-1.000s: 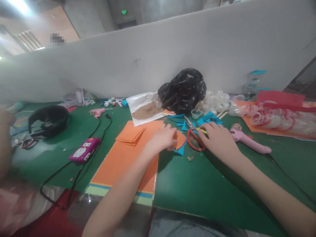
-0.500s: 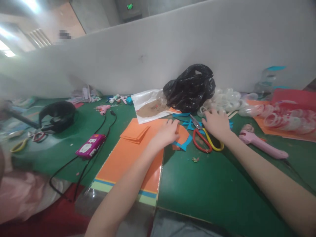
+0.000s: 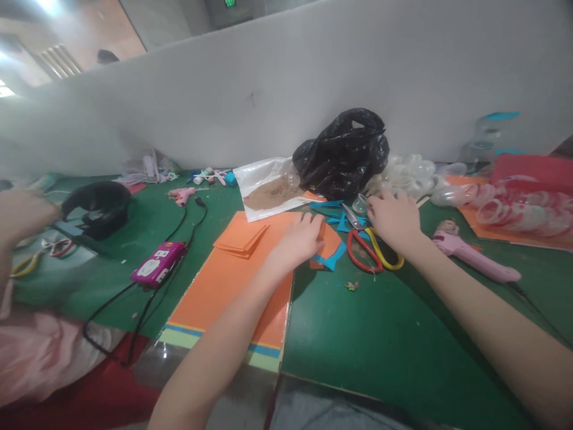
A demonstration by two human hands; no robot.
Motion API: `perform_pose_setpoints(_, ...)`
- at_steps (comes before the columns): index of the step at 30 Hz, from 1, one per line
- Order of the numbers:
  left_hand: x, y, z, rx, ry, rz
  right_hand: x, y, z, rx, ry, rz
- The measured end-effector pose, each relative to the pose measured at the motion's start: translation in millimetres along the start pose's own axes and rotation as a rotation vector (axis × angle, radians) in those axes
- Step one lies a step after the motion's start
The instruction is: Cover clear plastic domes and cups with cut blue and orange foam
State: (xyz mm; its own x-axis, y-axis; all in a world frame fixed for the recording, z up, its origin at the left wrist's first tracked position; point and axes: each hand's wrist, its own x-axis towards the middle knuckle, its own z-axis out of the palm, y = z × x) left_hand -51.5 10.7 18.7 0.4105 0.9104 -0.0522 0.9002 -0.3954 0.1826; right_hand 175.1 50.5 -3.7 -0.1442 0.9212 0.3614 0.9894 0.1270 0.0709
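Note:
My left hand (image 3: 298, 242) rests on the orange paper sheets (image 3: 233, 292), its fingers loosely bent and apart, holding nothing that I can see. Beside its fingertips lie blue and orange paper scraps (image 3: 332, 261). My right hand (image 3: 394, 222) is over the table next to scissors (image 3: 364, 254) with one red and one yellow handle. Its fingers are spread toward a small clear plastic cup (image 3: 359, 204) and a heap of clear plastic pieces (image 3: 409, 173); whether the fingertips touch them I cannot tell. Folded orange pieces (image 3: 242, 237) lie on the sheets.
A black plastic bag (image 3: 344, 158) and a white sheet with brown powder (image 3: 273, 194) lie by the partition. To the right are a pink glue gun (image 3: 477, 257) and stacked clear cups (image 3: 528, 209). Left, a purple box (image 3: 159, 264) with cables; another person's hand (image 3: 29, 215) holds a dark tool.
The view has shifted slightly. The small clear cup near my right fingers now shows apart from them, by the scissors' blades. The other person's hand has come further into view at the left.

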Motion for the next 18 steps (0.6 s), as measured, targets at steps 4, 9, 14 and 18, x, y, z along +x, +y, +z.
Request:
perform_pose_setpoints(4, 1.1, -0.4, 1.9, 0.018, 0.068, -0.007, 0.2, 1.6, -8.3, 0.031, -0.026, 0.011)
perform_pose_setpoints(9, 6.2, 4.8, 2.3, -0.128, 0.31, 0.083, -6.8, 1.3, -20.7, 0.121, 0.05, -0.223)
perform_pose_setpoints(14, 9.8, 12.5, 2.3, -0.343, 0.363, 0.19, -34.3, -0.2, -28.6, 0.211, 0.231, -0.378)
perform_pose_setpoints(18, 9.0, 16.6, 2.4, -0.474, 0.362, 0.267, -54.9, 1.2, -33.3, 0.206, 0.357, -0.451)
